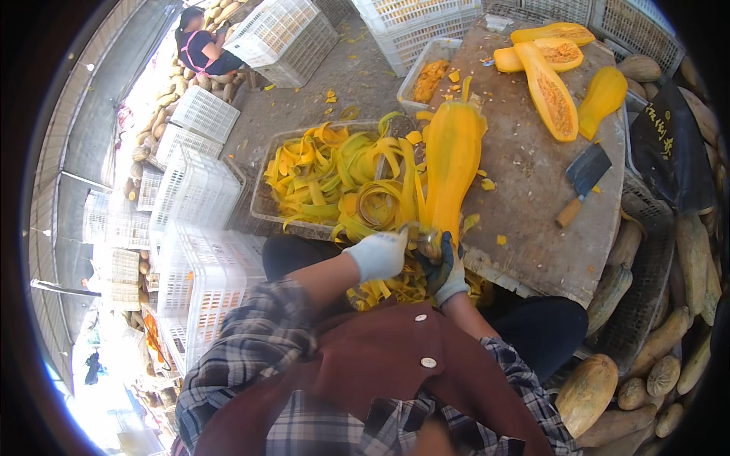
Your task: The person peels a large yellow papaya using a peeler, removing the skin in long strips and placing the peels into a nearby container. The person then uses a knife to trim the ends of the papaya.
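Note:
A long butternut-type squash (453, 154), mostly peeled and orange-yellow, lies along the table's left edge with its narrow end towards me. My left hand (379, 256), in a white work glove, is closed on a small tool, seemingly a peeler, beside that narrow end. My right hand (446, 268), in a white glove with a dark coated palm, grips the near end of the squash. Long peel strips (365, 159) fill a plastic crate (259, 214) at the left. A cleaver (587, 171) rests on the wooden table (536, 239), near halved squashes (547, 94) and a peeled piece (604, 97).
A tub (406, 94) of orange pulp stands behind the crate. White plastic crates (199, 268) are stacked at the left, others (422, 28) at the back. Unpeeled squashes (587, 393) lie at the right. A person (202, 48) sits at the far left.

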Action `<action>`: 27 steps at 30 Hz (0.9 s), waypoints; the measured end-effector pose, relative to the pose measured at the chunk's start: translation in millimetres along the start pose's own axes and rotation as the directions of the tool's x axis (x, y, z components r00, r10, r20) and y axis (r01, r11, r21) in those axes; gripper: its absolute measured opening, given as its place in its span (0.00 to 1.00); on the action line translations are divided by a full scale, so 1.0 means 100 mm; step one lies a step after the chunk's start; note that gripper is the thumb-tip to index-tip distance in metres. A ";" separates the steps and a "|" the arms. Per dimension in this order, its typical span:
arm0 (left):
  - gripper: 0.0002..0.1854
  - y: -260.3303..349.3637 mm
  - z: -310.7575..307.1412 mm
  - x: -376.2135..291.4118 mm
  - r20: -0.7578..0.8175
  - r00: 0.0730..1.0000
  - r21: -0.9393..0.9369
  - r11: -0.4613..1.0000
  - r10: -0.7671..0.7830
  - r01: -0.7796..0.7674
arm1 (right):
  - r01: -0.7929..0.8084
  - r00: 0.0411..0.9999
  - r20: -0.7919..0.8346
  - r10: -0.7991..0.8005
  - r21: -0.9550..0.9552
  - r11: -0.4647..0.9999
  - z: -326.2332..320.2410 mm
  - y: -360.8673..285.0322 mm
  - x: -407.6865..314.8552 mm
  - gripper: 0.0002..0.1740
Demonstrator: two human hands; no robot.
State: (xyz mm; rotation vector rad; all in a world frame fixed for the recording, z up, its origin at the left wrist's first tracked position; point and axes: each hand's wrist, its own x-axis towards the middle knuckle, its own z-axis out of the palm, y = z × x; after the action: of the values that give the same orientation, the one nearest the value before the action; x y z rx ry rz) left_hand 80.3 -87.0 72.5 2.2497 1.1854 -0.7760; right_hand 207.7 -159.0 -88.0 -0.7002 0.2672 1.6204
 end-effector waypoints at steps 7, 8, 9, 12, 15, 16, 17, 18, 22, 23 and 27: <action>0.34 -0.22 -0.94 0.49 -0.442 0.897 0.109 0.992 -0.008 0.063 | 0.037 0.999 -0.001 -0.037 0.034 0.999 0.09 -0.03 -0.08 0.28; 0.32 -0.21 -1.20 0.76 -0.433 0.901 0.159 0.985 0.006 0.069 | 0.037 0.999 0.025 -0.038 0.067 0.997 0.09 -0.04 -0.08 0.29; 0.25 -0.13 -1.36 1.01 -0.513 0.859 0.162 0.982 -0.001 0.098 | 0.042 0.999 -0.028 -0.041 0.035 0.998 0.10 -0.04 -0.08 0.29; 0.26 0.00 -1.70 1.51 -0.414 0.906 0.140 0.977 -0.091 0.162 | 0.062 0.995 -0.080 -0.061 0.016 0.998 0.09 -0.04 -0.08 0.28; 0.28 0.06 -1.48 1.51 -0.450 0.889 0.087 0.986 -0.088 0.142 | 0.059 0.995 -0.081 -0.058 0.018 0.998 0.08 -0.04 -0.06 0.28; 0.26 0.07 -1.30 1.43 -0.471 0.879 0.095 0.987 -0.073 0.133 | 0.058 0.994 -0.096 -0.058 0.002 0.998 0.09 -0.03 -0.06 0.29; 0.28 0.11 -1.08 1.34 -0.413 0.897 0.059 0.978 -0.158 0.200 | 0.054 0.994 -0.098 -0.053 0.004 0.999 0.09 -0.03 -0.06 0.29; 0.29 0.09 -0.86 1.18 -0.466 0.885 0.163 0.981 -0.017 0.104 | 0.065 0.994 -0.084 -0.066 -0.009 0.998 0.09 -0.02 -0.05 0.29; 0.34 0.17 -0.24 0.51 -0.292 0.956 0.160 0.986 -0.007 0.056 | 0.095 0.994 -0.060 -0.094 0.008 0.995 0.09 0.01 -0.05 0.30; 0.34 0.17 -0.16 0.30 -0.235 0.972 0.139 0.990 -0.005 0.039 | 0.097 0.993 -0.063 -0.095 0.037 0.995 0.09 0.01 -0.05 0.30; 0.33 -0.05 -0.18 -0.25 0.176 0.984 0.051 0.999 -0.022 0.014 | 0.118 0.992 -0.045 -0.117 0.018 0.993 0.07 0.02 -0.04 0.29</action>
State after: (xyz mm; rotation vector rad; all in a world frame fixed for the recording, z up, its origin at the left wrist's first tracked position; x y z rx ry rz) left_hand 69.1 -87.7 101.5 2.1607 1.1150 -0.9997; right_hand 204.2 -158.6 -80.1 -0.7233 0.2699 1.4895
